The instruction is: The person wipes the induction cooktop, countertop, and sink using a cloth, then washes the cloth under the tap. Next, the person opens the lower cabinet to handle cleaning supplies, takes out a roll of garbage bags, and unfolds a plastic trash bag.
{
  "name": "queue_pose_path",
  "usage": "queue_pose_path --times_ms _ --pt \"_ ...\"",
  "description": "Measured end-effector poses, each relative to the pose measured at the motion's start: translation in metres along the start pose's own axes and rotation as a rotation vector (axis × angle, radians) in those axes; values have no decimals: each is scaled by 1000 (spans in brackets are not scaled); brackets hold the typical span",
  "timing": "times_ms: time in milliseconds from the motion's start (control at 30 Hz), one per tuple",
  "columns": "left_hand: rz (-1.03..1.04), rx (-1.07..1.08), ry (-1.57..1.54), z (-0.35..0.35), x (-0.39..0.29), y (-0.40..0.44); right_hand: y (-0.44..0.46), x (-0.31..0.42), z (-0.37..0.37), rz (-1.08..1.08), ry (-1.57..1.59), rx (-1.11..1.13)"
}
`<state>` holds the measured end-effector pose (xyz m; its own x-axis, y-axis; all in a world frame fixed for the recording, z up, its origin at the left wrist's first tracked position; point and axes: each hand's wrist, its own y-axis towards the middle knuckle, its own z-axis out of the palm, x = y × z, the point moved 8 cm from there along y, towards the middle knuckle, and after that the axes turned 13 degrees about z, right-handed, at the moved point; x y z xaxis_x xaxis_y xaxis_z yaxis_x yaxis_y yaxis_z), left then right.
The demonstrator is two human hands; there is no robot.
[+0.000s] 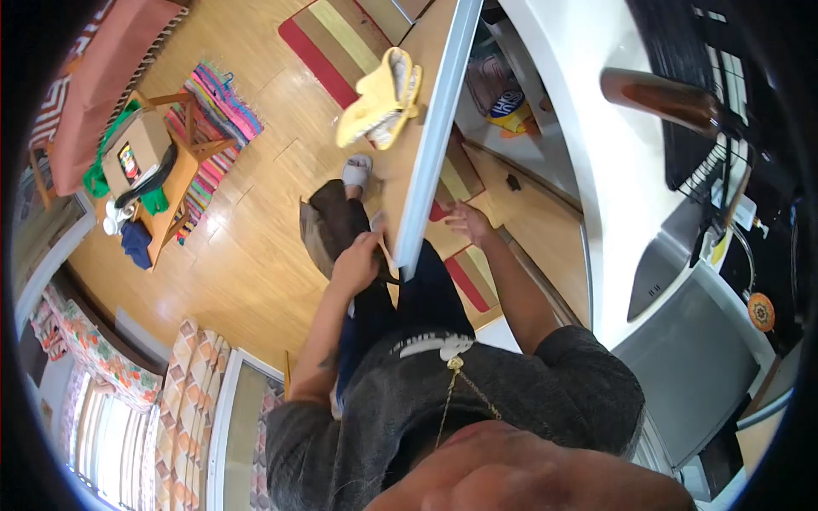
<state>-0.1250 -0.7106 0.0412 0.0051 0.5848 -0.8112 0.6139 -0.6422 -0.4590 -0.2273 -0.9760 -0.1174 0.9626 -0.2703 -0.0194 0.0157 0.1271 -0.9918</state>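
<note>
My left hand (356,266) is closed beside the lower end of an open cabinet door (436,140), its fingers bent; what they grip is hidden. Just past this hand is a dark brown bag or cloth (328,223); I cannot tell whether the hand holds it. On the other side of the door, my right hand (469,223) is raised with its fingers apart, holding nothing. A yellow oven mitt (379,102) hangs on the door's outer face. Inside the cabinet, a blue and yellow packet (509,109) shows.
On the right, a white countertop (588,102) holds a sink (660,264), with a brown bottle (656,100) and black dish rack beyond. A striped mat (332,51) lies on the wooden floor. At left, a wooden chair (175,204) carries a cardboard box (136,153).
</note>
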Motion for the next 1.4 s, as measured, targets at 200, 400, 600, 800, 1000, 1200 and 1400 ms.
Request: queue_pose_path --times_ms 200,400,600,800,1000,1200,1400 --pt "105 53 43 -22 -35 26 -146 -3 8 -296 317 163" --pt "-15 -139 11 -164 14 16 -172 -6 35 -249 772 122" --pt "237 -174 -87 -327 -33 21 -195 188 238 -616 -17 31" --pt "450 -387 -41 -518 -108 27 -340 391 502 -1544 -1172 0" --pt "203 -296 312 -649 -69 71 -411 550 560 -1318 -972 123" --pt "115 -448 405 -779 -17 119 -464 725 609 -1623 -1036 -23" --pt "125 -775 108 -874 29 105 -487 840 688 -1800 -1090 -14"
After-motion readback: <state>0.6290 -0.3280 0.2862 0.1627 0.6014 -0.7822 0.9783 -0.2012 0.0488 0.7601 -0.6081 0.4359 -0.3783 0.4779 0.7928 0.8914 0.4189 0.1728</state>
